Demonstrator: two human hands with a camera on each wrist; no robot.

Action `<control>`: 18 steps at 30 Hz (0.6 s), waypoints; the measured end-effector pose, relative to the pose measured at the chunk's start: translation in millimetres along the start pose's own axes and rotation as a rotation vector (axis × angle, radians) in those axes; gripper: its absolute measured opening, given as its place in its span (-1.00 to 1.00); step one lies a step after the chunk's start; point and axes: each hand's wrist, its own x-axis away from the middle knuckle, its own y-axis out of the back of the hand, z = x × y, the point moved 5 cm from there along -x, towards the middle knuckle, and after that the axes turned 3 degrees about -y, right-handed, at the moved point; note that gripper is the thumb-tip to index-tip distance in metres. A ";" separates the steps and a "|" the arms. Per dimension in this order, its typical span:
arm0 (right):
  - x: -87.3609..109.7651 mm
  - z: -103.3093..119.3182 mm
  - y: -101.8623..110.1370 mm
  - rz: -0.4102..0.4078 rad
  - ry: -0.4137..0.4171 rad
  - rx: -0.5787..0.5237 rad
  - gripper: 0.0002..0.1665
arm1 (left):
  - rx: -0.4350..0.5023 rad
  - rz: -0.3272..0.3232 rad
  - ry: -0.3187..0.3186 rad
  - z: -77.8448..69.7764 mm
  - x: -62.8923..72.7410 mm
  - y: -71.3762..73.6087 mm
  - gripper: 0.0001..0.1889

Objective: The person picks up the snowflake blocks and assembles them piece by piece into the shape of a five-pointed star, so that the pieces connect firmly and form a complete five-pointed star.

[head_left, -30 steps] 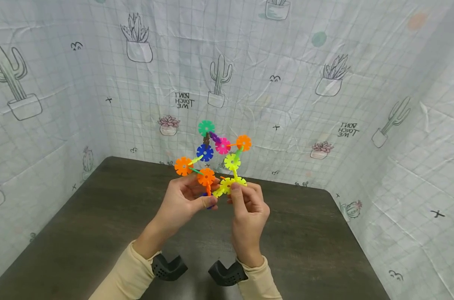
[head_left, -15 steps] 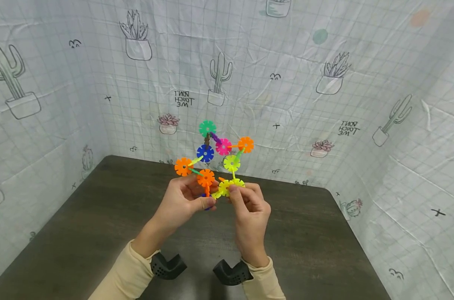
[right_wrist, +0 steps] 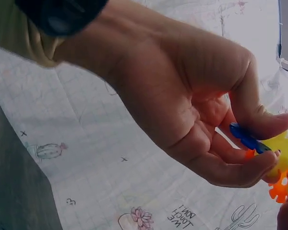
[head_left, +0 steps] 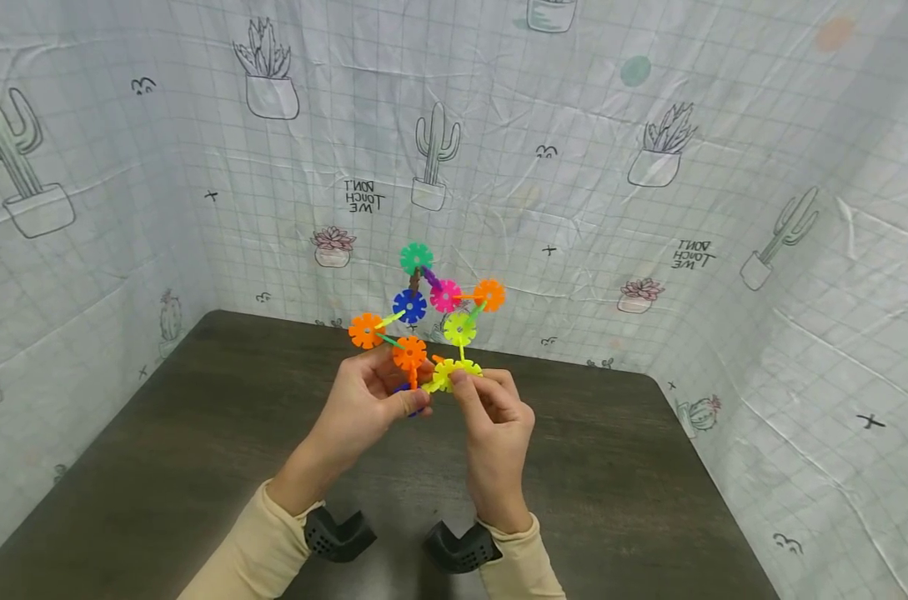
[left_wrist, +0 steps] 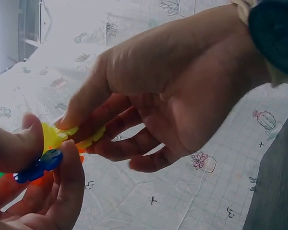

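Both hands hold up an assembly of linked, notched plastic discs in front of the curtain. It forms a loop, with a green disc point(head_left: 417, 258) at the top, a pink disc point(head_left: 445, 296) and an orange disc point(head_left: 489, 296) at right, and another orange disc point(head_left: 367, 331) at left. My left hand point(head_left: 363, 392) pinches a dark blue disc point(left_wrist: 50, 160) at the bottom between thumb and fingers. My right hand point(head_left: 499, 429) pinches a yellow disc point(head_left: 442, 375) close beside it. In the right wrist view, the blue disc point(right_wrist: 249, 138) overlaps the yellow one; fingers hide part of both.
A dark wooden table point(head_left: 596, 492) lies below the hands. A pale curtain point(head_left: 544, 200) printed with potted cacti surrounds it on the back and sides. Each wrist wears a black mount, such as the left one point(head_left: 337, 535).
My right hand has shifted slightly left toward my left hand, bringing the yellow discs with it. The loop's right side sits a little lower. Both hands keep their hold.
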 end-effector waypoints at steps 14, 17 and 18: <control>3.4 -2.2 10.8 0.020 0.060 0.083 -0.83 | -0.024 0.132 0.009 2.8 1.1 -1.5 -0.52; 2.8 0.1 14.4 0.021 0.106 0.149 -0.80 | -0.019 0.169 -0.002 1.3 1.4 -3.9 -0.54; 2.8 0.8 15.4 0.020 0.113 0.168 -0.76 | -0.021 0.174 -0.008 0.2 1.1 -4.6 -0.56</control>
